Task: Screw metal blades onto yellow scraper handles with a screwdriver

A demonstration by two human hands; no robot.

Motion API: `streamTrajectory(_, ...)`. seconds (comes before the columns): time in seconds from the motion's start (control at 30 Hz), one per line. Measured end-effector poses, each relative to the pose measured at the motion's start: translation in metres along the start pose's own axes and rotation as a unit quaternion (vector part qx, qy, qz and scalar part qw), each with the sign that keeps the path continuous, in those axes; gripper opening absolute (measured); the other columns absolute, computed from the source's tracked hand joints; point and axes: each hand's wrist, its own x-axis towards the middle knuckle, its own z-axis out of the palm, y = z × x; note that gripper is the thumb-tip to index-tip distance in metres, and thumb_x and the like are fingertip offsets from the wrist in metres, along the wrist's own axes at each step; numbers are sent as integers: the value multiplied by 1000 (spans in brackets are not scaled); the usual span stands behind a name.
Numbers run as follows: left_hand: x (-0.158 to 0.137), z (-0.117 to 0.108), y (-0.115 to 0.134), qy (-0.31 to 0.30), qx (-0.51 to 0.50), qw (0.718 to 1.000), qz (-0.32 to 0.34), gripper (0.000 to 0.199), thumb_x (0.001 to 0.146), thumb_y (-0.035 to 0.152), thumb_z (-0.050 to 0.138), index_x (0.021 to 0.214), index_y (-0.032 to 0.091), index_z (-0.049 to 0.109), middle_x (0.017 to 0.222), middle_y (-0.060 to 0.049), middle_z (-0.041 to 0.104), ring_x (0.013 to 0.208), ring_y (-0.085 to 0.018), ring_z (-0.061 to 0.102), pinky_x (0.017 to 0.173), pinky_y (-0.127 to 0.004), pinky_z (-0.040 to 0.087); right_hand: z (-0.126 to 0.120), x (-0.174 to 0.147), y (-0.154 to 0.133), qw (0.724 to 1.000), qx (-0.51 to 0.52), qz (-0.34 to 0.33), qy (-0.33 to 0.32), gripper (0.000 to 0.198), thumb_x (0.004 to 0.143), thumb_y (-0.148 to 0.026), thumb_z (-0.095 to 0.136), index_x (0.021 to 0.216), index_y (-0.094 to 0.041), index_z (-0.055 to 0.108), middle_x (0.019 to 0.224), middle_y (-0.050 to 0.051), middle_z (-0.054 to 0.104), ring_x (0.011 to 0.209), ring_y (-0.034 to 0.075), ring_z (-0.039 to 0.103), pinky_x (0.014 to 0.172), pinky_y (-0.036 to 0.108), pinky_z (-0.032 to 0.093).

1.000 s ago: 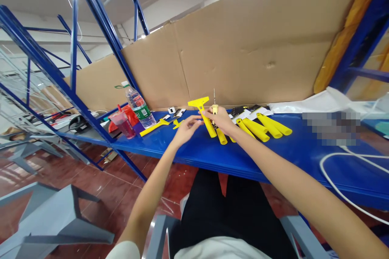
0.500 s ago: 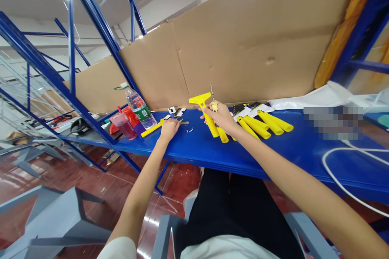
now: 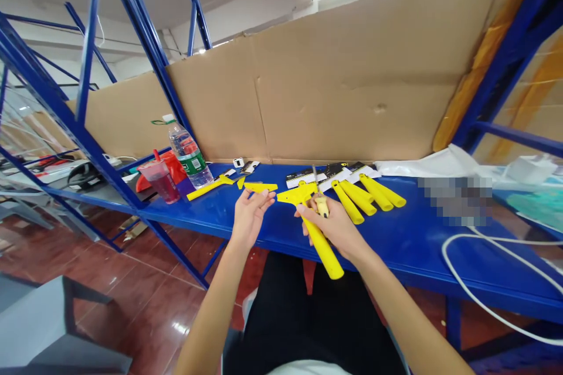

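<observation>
In my left hand point(image 3: 250, 214) I pinch a flat yellow strip point(image 3: 260, 187) between thumb and fingers. My right hand point(image 3: 341, 227) grips a T-shaped yellow scraper point(image 3: 326, 249), its head toward the strip and its handle angled down toward my lap. In the same fist I hold a screwdriver point(image 3: 322, 207), shaft pointing up. Beyond them on the blue table point(image 3: 409, 240), yellow handles point(image 3: 348, 204) lie to the right, near printed cards point(image 3: 303, 178). To the left I see another yellow scraper point(image 3: 204, 190), a clear bottle point(image 3: 188, 155) and a pink cup point(image 3: 162, 181). Cardboard point(image 3: 352, 82) stands behind.
</observation>
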Motion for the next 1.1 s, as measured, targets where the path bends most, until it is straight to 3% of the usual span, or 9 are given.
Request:
streamTrajectory(0.1,-20,5,6,-22,33,999,14,44,83,34,97,116,21,71,110,-7,83,105,-24,82,97,-37,62,7,1,5,1000,13,6,3,56,78,-58,96,83,-24,52,87,3,79,52,14,66,42,28,57)
streamTrajectory(0.27,-33,-1,11,-44,86,994,50,30,98,48,81,103,19,80,118,-12,83,124,-29,75,109,-42,58,14,6,18,999,50,1,1,54,81,-60,94,96,-26,55,88,1,80,52,15,66,40,27,57)
streamTrajectory(0.43,-43,7,-1,-58,78,995,27,29,98,48,81,106,20,84,114,-9,82,111,-25,75,98,-37,60,20,2,31,999,11,-14,-37,43,88,-58,89,102,-24,68,90,3,81,55,15,68,44,28,60)
streamTrajectory(0.57,-47,14,-9,-94,65,993,-7,26,92,44,88,103,20,84,110,-8,80,105,-24,73,98,-38,59,23,1,35,999,26,-23,4,43,88,-61,87,96,-23,69,85,3,79,50,14,65,41,27,56)
streamTrajectory(0.7,-45,13,-8,-116,149,981,47,24,87,43,92,95,21,85,113,-9,78,110,-26,71,102,-38,58,23,5,35,997,47,-19,49,45,85,-61,90,90,-23,67,79,1,77,40,11,58,35,24,44)
streamTrajectory(0.87,-44,10,0,-157,211,959,104,27,99,48,79,93,22,85,109,-10,79,106,-26,73,97,-37,59,21,7,35,998,52,-15,36,45,84,-61,90,89,-23,67,69,-1,73,37,12,57,34,24,44)
streamTrajectory(1.0,-45,7,3,-167,222,953,118,23,99,44,80,103,24,90,113,-11,81,107,-26,75,96,-37,61,19,7,36,999,41,-14,3,43,85,-60,89,90,-22,69,67,0,73,36,13,57,34,24,42)
streamTrajectory(1.1,-45,4,3,-158,209,961,92,30,96,44,84,118,25,90,119,-11,83,103,-26,76,91,-38,64,18,6,35,999,33,-20,-15,41,87,-59,87,89,-23,69,69,0,74,36,13,58,35,24,43)
